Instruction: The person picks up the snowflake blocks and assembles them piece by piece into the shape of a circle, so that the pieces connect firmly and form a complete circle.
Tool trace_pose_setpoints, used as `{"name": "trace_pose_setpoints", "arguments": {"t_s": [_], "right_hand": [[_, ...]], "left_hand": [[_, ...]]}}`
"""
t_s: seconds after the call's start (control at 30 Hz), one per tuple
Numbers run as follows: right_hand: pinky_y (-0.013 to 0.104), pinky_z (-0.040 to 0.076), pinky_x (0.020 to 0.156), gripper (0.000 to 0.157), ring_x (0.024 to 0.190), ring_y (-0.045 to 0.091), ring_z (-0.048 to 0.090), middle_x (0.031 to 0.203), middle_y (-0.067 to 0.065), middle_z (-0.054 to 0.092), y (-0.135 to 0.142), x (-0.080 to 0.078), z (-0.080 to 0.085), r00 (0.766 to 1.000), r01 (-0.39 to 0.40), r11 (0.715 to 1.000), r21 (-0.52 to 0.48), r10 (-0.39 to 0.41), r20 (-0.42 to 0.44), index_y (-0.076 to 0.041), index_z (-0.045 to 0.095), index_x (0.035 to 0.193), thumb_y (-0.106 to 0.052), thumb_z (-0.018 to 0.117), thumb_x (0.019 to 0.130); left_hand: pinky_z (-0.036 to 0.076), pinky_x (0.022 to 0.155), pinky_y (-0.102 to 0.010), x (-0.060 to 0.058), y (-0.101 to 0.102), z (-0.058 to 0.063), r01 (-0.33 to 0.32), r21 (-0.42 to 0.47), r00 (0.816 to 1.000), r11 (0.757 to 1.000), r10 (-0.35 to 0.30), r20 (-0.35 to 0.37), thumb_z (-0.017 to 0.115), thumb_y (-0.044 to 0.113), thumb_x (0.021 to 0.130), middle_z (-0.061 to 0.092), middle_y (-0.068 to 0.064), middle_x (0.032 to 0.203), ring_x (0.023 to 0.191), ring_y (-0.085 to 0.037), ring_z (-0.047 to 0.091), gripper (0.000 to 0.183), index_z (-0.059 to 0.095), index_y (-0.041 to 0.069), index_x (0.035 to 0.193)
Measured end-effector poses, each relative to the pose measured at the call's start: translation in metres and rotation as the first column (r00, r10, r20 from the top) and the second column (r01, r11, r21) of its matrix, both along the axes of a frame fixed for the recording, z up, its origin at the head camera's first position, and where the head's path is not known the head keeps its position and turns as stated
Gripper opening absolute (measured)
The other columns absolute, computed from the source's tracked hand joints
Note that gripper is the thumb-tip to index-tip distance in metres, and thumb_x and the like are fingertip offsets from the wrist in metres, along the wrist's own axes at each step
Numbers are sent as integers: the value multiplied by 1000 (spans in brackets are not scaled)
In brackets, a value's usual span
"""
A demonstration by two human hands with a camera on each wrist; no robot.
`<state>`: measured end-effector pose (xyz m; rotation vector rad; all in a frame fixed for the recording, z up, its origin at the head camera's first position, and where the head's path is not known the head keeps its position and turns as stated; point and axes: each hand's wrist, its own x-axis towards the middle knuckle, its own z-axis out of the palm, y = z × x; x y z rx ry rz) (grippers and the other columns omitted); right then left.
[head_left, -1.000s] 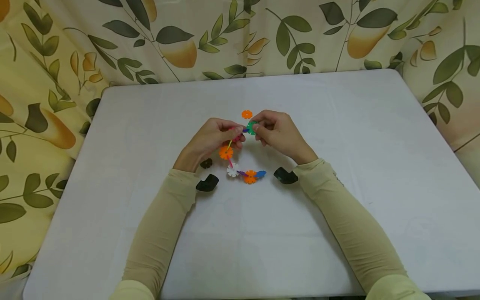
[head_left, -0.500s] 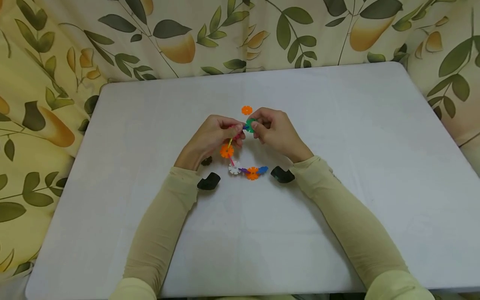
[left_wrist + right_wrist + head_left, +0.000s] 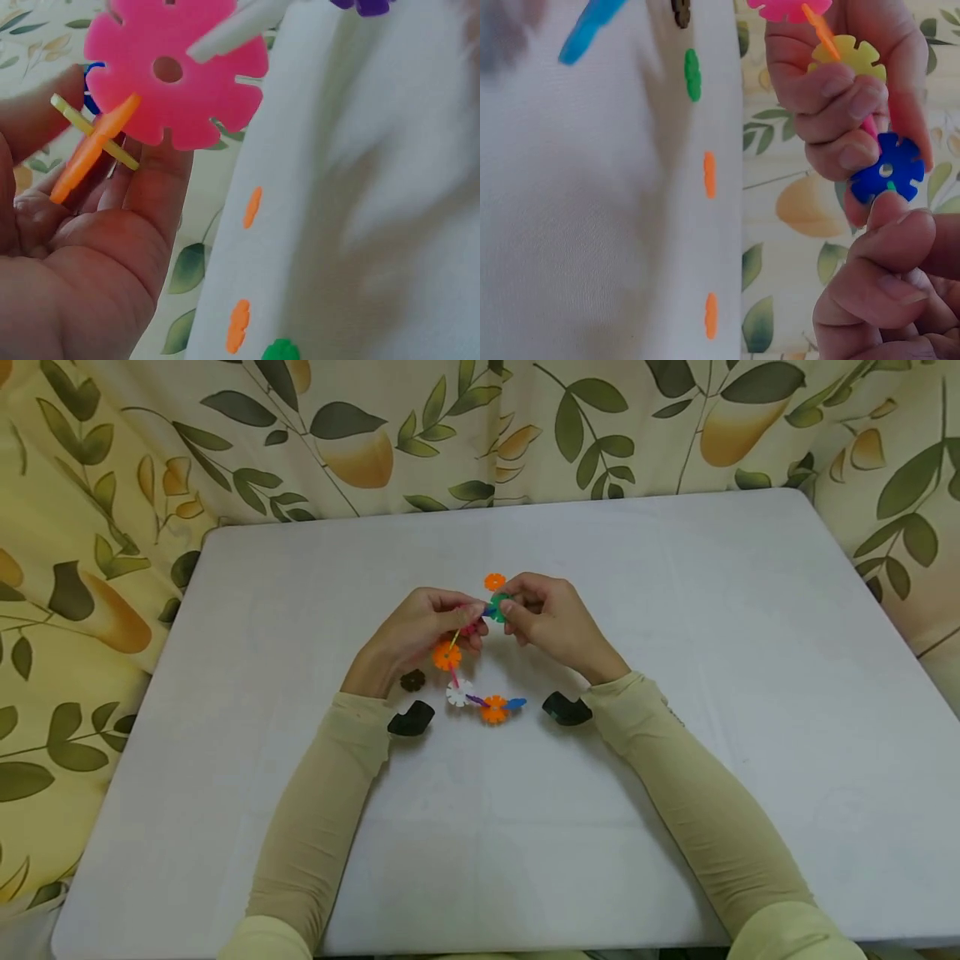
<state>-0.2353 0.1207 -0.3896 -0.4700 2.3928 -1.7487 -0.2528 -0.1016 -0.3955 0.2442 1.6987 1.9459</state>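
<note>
Curtain point(image 3: 360, 435): leaf-and-fruit print across the top of my head view.
Table point(image 3: 787, 735): white, under both arms.
Left hand point(image 3: 420, 627): I see it pinching the disc chain point(image 3: 460, 695), which curves down from it at centre frame.
Right hand point(image 3: 558, 620): thumb and fingers pinch a green disc point(image 3: 498, 607).
Dark blue disc point(image 3: 901, 163): between the hands.
Loose pieces: orange disc point(image 3: 495, 582) just above the right hand, dark disc point(image 3: 412, 680) beside the left wrist.

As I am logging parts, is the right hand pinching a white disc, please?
No, in the head view the right hand pinches a green disc.
</note>
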Motion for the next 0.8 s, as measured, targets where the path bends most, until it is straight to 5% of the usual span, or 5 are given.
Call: {"name": "trace_pose_setpoints", "arguments": {"t_s": [0.17,0.5,0.8], "right_hand": [[26,51,60,15,62,22,57,80,21,65,0,0,0,999,-28,999,-17,28,27,5,71,115,-5,63,107],[25,48,55,13,60,23,57,81,16,69,1,-2,0,996,-28,999,-35,31,88,1,59,110,-7,67,105],[26,53,58,11,71,42,64,92,30,70,5,-5,-3,998,-1,1000,13,0,59,1,64,108,-10,67,107]], "left_hand": [[64,73,-34,0,-1,1,43,25,999,999,-43,11,63,8,109,74,-16,89,68,-22,71,24,70,-12,120],[65,74,-37,0,-3,2,43,-79,999,996,-44,-13,65,14,109,73,-24,101,73,-27,74,22,70,-4,119],[65,79,-41,-4,-12,0,-5,-140,999,990,0,-34,70,12,106,75,-24,104,84,-38,76,12,71,2,113]]}}
